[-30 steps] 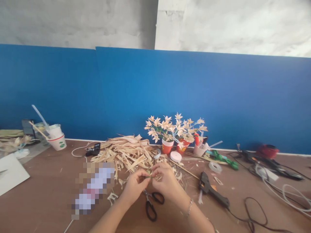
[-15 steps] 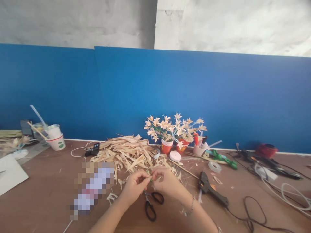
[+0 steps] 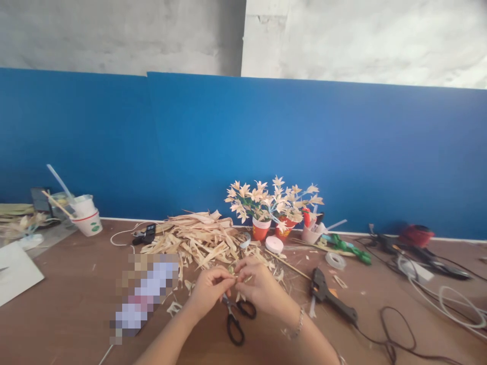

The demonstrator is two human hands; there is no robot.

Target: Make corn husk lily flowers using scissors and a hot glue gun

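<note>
My left hand [image 3: 212,292] and my right hand [image 3: 256,284] meet over the table, thumbs and fingertips pinched together at one spot. Whatever small piece lies between them is mostly hidden by the fingers and too small to name. Below the hands, a pair of scissors [image 3: 236,329] with black handles lies on the table, its blades partly covered by my left fingers. Just beyond the fingertips spreads a heap of dry pale husk strips [image 3: 205,238], with scraps scattered around it.
Behind the heap stand orange cups [image 3: 261,230] of pale husk flowers [image 3: 279,200]. A pink tape roll [image 3: 274,245] lies before them. To the right are a black glue gun [image 3: 331,296], a clear tape roll [image 3: 336,261] and cables [image 3: 395,334]. A white cup [image 3: 88,223] stands left.
Both hands have shifted very slightly, still fingertip to fingertip. The bit of green visible at the fingertips earlier is now hidden. The things on the table stay put.
</note>
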